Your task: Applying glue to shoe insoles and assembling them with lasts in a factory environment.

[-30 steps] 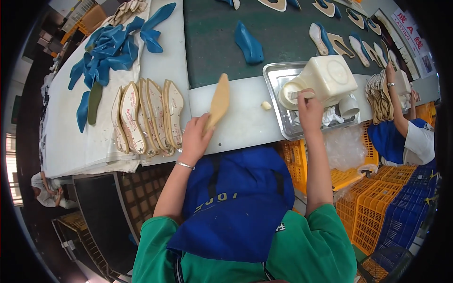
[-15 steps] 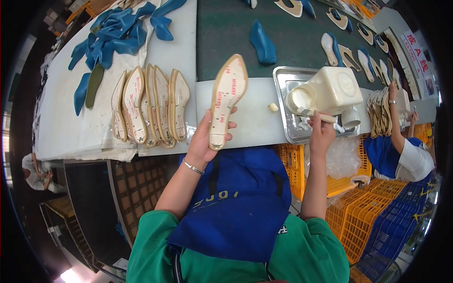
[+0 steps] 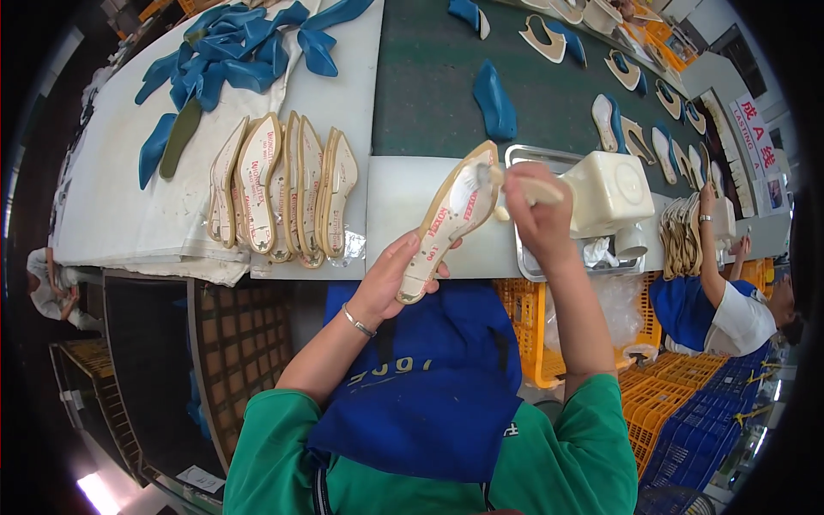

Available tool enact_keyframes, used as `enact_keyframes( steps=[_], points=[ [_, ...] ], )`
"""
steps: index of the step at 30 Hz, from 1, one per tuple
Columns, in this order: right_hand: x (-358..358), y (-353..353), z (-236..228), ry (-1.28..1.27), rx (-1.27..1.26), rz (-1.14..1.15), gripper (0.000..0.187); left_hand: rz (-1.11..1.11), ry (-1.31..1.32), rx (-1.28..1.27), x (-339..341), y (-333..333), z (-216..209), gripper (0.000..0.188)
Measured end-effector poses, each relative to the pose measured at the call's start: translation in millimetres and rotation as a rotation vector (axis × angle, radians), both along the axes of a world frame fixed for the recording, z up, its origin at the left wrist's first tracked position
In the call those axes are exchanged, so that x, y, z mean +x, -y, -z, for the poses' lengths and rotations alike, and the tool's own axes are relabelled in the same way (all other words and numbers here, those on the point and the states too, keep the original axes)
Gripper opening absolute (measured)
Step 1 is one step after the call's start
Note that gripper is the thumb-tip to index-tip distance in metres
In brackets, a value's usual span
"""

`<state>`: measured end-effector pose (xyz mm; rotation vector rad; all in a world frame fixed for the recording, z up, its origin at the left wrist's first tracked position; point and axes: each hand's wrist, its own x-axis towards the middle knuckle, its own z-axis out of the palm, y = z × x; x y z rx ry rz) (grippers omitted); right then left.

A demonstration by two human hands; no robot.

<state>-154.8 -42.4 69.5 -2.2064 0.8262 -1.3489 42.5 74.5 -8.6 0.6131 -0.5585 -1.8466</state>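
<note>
My left hand (image 3: 390, 279) grips a beige shoe insole (image 3: 439, 230) by its narrow heel end, the wide toe part tilted up to the right. In my right hand (image 3: 541, 225) is a brush (image 3: 544, 190) with a pale handle, its bristles against the toe part. A wet white smear of glue (image 3: 463, 190) lies there. To the right, a cream plastic jug (image 3: 611, 196) lies on its side in a metal tray (image 3: 525, 259); its mouth is partly hidden by my right hand. More insoles (image 3: 257, 189) stand in a row left of my left hand.
Blue shoe lasts (image 3: 245, 47) are heaped at the far left on a white cloth (image 3: 112, 197). One blue last (image 3: 494, 103) lies on the green belt (image 3: 421, 77), with several cut pieces beyond. At right, a co-worker (image 3: 730, 300) sits behind yellow crates (image 3: 665, 395).
My right hand has brought the brush from the jug left onto the insole, where a white smear now shows. The insole has come lower and tilted rightward. The view has shifted slightly.
</note>
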Motion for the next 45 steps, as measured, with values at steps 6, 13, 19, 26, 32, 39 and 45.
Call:
enact_keyframes(
  steps=[6,13,19,26,32,39,45],
  points=[
    [-12.6,24.6,-6.0,-0.171,0.06,0.167,0.011,0.004,-0.024,0.016,5.2,-5.8,2.8,0.048],
    [17.5,-22.6,-16.6,-0.09,0.023,-0.129,0.006,-0.003,-0.01,0.039,7.8,-3.5,3.3,0.048],
    [-6.7,37.0,-7.7,-0.08,0.089,0.229,0.012,0.016,-0.052,0.012,12.9,-4.7,3.6,0.049],
    [10.6,-1.6,-19.5,0.002,0.249,0.003,0.011,0.004,-0.053,0.03,17.1,-3.8,8.2,0.047],
    [-8.8,45.8,-20.8,0.025,0.271,0.229,0.018,0.021,-0.105,0.0,21.0,-6.0,6.8,0.046],
    [2.4,-14.1,-30.1,0.179,0.528,-0.055,0.012,0.009,-0.132,0.028,22.9,-5.3,13.9,0.048],
    [-0.9,13.7,-11.7,-0.066,0.128,0.049,0.007,0.024,-0.213,0.058,21.0,-6.9,9.2,0.052]
  ],
)
